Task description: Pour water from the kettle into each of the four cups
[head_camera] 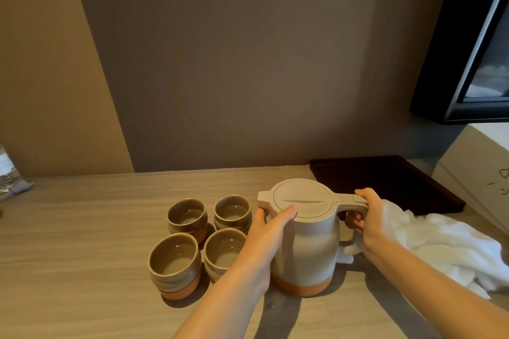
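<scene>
Grey kettle point(305, 239) upright beside four cups point(203, 239), right hand point(371, 224) fingers around its handle point(355, 201), left hand point(268, 231) cupping its body.

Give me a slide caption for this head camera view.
Both hands on the kettle beside four cups, pouring not yet begun.

The pale, wood-grained table point(82, 242) runs up to a grey-brown wall. On it stand four small round glazed ceramic cups point(198, 239), olive-brown above and bare terracotta at the foot, set two by two and close together. Just right of them stands a tall grey ceramic kettle point(305, 245) with a flat round lid and a terracotta base. A crumpled white cloth point(446, 245) lies to the kettle's right. Behind it, toward the wall, rests a flat dark-brown rectangular tray point(385, 181). At the far left edge sits a clear plastic item point(11, 176), only partly visible.
</scene>
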